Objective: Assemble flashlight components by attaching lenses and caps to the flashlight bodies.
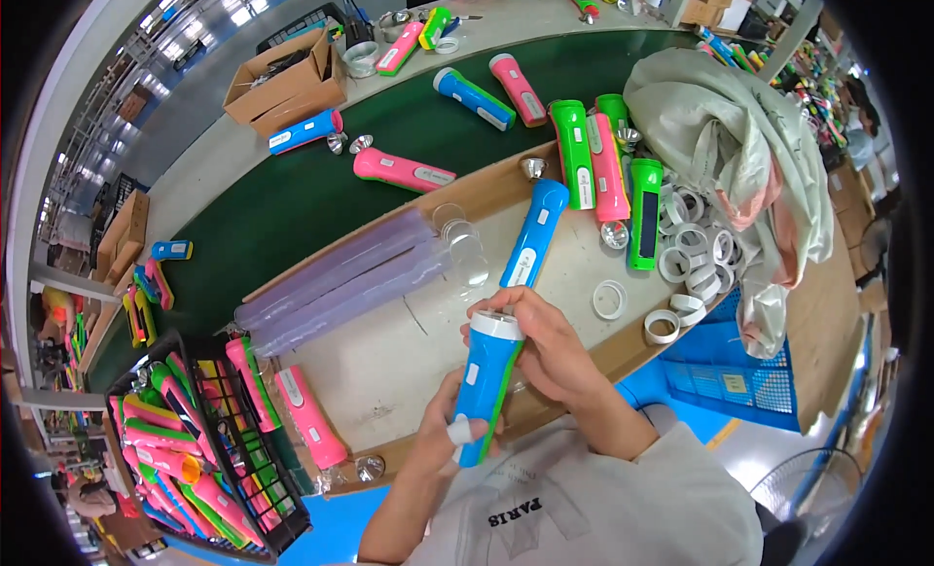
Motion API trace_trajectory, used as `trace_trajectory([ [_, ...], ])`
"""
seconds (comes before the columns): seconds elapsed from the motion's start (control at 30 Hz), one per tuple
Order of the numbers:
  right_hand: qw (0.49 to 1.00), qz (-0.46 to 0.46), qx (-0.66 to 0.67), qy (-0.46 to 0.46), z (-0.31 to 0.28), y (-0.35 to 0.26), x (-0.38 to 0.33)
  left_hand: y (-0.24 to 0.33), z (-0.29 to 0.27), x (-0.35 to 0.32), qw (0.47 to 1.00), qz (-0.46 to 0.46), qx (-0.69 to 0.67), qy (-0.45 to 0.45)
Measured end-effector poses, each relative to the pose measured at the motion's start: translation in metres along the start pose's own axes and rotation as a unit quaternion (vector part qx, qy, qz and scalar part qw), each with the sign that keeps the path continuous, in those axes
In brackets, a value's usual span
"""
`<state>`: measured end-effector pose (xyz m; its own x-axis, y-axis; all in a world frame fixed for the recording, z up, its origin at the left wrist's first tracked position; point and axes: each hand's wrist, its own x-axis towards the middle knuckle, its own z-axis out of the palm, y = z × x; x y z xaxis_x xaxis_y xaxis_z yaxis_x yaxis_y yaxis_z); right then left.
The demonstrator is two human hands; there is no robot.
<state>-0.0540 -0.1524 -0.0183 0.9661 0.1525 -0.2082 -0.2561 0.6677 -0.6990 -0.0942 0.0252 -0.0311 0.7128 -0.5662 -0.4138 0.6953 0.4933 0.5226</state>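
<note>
I hold a blue and green flashlight [484, 386] upright over the near edge of the workbench [389, 362]. My left hand [448, 420], with white tape on one finger, grips its lower body. My right hand [540, 342] wraps around its white-ringed head. Another blue flashlight [533, 233] lies on the bench just beyond my hands. A loose white ring [610, 300] lies to the right of it.
Two stacks of clear lenses in purple sleeves [345, 279] lie to the left. Pink and green flashlights [608, 167] and a pile of white rings [696, 250] sit at right beside a cloth sack [739, 148]. A black crate [209, 440] holds several flashlights. A green belt [292, 196] carries more.
</note>
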Motion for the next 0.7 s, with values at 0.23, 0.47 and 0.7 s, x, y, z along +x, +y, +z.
trace_trajectory([
  [0.23, 0.808, -0.164, -0.559, 0.091, -0.028, -0.026, -0.003, 0.058, -0.042, 0.025, 0.985, 0.002, -0.169, -0.031],
  [0.47, 0.465, -0.103, -0.866, 0.152, -0.062, -0.053, -0.025, 0.173, -0.071, 0.097, 0.528, 0.424, 0.632, 0.377],
  [0.7, 0.502, -0.033, -0.85, 0.157, -0.097, -0.055, -0.036, 0.085, 0.003, 0.139, 0.367, 0.394, 0.84, -0.063],
])
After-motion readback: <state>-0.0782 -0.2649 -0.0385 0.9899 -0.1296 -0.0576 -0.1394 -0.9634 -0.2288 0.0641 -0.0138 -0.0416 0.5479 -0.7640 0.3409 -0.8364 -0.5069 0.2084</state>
